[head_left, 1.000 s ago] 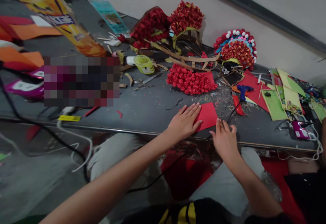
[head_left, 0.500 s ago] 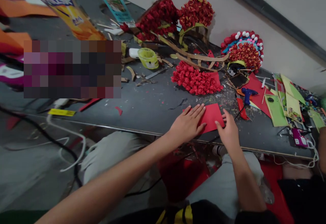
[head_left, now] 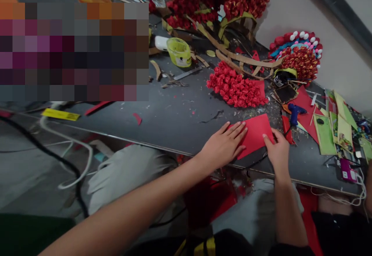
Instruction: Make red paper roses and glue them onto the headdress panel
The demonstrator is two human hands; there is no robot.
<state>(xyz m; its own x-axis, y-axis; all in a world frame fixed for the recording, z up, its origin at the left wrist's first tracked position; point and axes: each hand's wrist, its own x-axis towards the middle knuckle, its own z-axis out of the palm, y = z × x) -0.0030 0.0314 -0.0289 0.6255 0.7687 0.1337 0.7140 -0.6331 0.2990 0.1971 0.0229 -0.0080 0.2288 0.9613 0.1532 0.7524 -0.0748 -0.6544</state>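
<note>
A red sheet of paper (head_left: 257, 134) lies on the dark table near its front edge. My left hand (head_left: 223, 143) rests flat over the paper's left side, fingers stretched out. At the right edge, my right hand (head_left: 278, 149) pinches the paper between thumb and fingers; part of that edge is hidden behind them. Just behind the paper sits a bunch of crumpled red paper flowers (head_left: 235, 85). A blue glue gun (head_left: 296, 112) and a red-handled tool (head_left: 287, 130) lie to the right of it.
A yellow-green plastic tub (head_left: 178, 52), a metal ruler-like strip (head_left: 187, 73) and cardboard scraps lie farther back. Green and yellow pieces (head_left: 328, 134) crowd the right, beside a purple device (head_left: 348, 170) with a white cable. Decorated flower pieces (head_left: 300, 60) lean against the wall.
My right thumb and fingers have closed on the paper's right edge. My left hand stays flat on the sheet. The view has shifted, with things on the right appearing farther right.
</note>
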